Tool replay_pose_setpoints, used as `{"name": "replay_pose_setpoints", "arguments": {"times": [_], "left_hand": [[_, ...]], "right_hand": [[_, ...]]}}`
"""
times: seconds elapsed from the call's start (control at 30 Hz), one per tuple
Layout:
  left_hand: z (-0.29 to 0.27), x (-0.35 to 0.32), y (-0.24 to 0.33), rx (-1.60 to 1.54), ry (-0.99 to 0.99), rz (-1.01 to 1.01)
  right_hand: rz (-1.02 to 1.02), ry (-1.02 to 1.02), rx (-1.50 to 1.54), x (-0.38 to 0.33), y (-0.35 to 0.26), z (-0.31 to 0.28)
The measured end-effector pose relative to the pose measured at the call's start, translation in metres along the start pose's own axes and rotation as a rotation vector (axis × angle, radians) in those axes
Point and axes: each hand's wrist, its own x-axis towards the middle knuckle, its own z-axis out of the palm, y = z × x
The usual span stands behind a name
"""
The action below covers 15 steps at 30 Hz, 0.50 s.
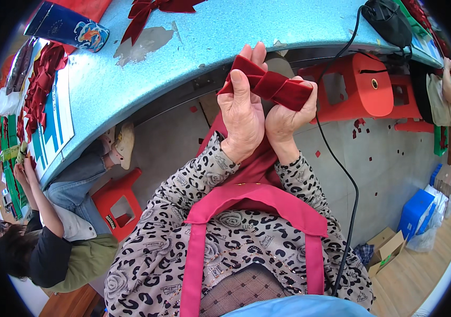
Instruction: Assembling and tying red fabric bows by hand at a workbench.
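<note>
Between my two hands, over my lap and just in front of the table edge, a dark red velvet bow (275, 87) is stretched flat. My left hand (241, 108) grips its left loop, thumb on top and fingers behind. The right end of the bow is pinched by my right hand (290, 117), its thumb along the edge and the other fingers curled beneath. A folded band crosses the bow's middle. Beyond my hands, another red velvet bow with long tails (154, 11) lies on the blue table (199, 31).
A dark blue cup (67, 27) lies at the far left, near a row of red bows (41, 87). A black cable (336, 164) hangs past my right arm. Red stools (350, 87) stand to the right. At the left sits another person (51, 232); red scraps dot the floor.
</note>
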Motion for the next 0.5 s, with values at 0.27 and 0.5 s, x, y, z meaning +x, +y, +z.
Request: {"name": "replay_pose_setpoints", "arguments": {"times": [0.27,0.5], "left_hand": [[-0.003,-0.008,0.000,0.058,-0.167,0.149],[-0.010,-0.004,0.000,0.149,-0.233,0.187]], "right_hand": [[-0.103,0.013,0.079,0.005,-0.006,-0.001],[-0.029,-0.203,0.020,0.011,-0.011,-0.012]]}}
